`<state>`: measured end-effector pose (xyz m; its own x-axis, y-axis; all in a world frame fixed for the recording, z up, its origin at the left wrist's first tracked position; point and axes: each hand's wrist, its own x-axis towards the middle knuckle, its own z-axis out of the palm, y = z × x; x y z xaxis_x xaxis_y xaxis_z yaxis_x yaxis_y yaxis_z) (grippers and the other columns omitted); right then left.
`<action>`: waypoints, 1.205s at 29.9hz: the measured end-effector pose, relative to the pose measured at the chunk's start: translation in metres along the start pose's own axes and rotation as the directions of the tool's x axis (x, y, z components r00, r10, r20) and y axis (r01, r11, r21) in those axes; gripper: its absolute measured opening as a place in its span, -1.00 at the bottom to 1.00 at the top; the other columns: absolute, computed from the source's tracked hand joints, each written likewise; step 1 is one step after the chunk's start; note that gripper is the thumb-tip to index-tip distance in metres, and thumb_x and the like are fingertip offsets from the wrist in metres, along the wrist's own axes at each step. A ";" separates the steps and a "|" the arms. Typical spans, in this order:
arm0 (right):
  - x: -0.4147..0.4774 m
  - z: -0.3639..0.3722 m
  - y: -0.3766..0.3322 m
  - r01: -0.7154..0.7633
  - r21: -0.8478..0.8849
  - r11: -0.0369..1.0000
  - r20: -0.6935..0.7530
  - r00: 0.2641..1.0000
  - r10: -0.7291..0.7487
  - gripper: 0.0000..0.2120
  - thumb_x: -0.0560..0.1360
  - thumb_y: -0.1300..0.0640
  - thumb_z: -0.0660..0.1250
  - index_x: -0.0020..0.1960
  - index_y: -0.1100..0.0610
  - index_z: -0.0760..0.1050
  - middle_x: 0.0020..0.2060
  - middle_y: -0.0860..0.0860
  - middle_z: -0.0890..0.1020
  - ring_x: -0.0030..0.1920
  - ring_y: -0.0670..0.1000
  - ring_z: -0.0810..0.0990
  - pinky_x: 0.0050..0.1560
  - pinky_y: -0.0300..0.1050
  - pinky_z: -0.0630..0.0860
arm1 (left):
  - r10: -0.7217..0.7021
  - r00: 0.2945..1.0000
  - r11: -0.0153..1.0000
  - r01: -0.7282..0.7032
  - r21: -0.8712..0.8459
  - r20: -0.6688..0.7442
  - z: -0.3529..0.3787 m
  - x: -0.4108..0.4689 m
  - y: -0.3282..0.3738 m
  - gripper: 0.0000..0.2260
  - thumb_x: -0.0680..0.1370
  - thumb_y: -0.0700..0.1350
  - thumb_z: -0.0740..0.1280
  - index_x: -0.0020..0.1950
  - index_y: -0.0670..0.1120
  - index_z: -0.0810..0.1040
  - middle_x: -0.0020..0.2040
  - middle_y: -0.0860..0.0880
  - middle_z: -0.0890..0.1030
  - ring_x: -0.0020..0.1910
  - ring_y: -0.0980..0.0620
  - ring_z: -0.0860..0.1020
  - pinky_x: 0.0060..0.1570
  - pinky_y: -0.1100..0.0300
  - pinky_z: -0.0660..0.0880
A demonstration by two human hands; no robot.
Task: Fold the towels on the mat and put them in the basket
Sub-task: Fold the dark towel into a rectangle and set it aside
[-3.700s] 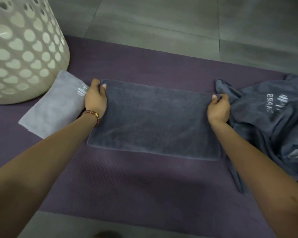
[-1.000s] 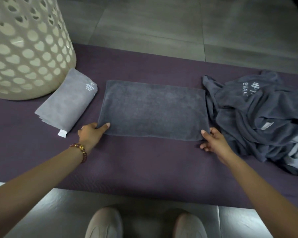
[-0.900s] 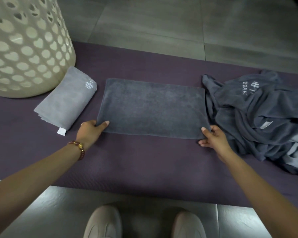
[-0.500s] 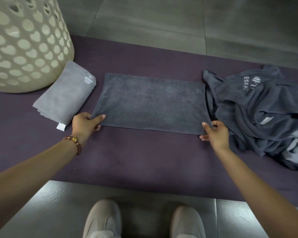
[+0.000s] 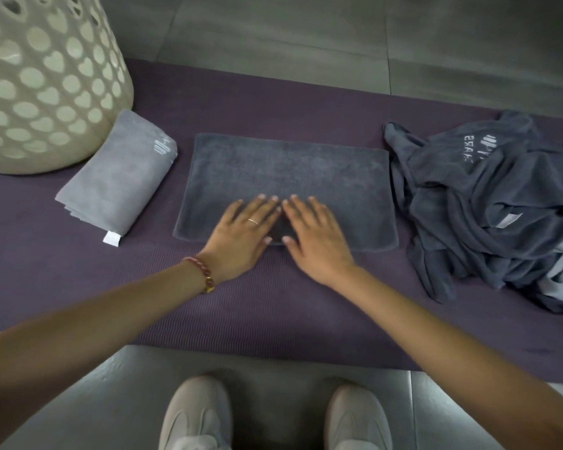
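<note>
A dark grey towel [image 5: 286, 170], folded into a flat rectangle, lies in the middle of the purple mat [image 5: 273, 319]. My left hand [image 5: 244, 235] and my right hand [image 5: 316, 235] rest side by side on its near middle edge, palms down with straight fingers. A light grey folded towel [image 5: 117, 177] sits to the left, beside the cream perforated basket [image 5: 43, 79]. A crumpled heap of dark grey towels [image 5: 488, 203] lies at the right end of the mat.
Grey tiled floor [image 5: 306, 34] surrounds the mat. My two pale shoes [image 5: 195, 417] stand on the floor just before the mat's near edge. The basket stands partly on the mat's far left corner.
Both hands let go of the towel's near corners and moved inward to its middle, where they now lie flat on it. The towel has stayed in place.
</note>
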<state>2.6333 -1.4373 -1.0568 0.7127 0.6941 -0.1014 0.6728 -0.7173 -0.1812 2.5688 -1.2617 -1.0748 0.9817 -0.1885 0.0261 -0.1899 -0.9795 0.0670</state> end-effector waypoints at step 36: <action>0.042 0.014 0.149 -0.444 0.187 0.876 -0.086 0.881 0.465 -0.41 0.62 -0.03 -0.01 0.55 0.21 -0.07 0.54 0.11 -0.02 0.53 0.08 0.02 0.50 -0.02 0.02 | -0.468 0.884 0.878 0.467 -0.107 0.019 0.028 0.082 -0.124 -0.37 0.53 0.22 -0.04 0.55 -0.04 0.08 0.55 -0.13 0.09 0.53 -0.15 0.01 0.43 -0.17 0.00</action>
<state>2.7606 -1.5147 -1.1017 0.9579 0.2728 -0.0896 0.2357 -0.9253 -0.2969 2.6733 -1.1573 -1.1091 0.9565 0.2904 -0.0272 0.2905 -0.9401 0.1781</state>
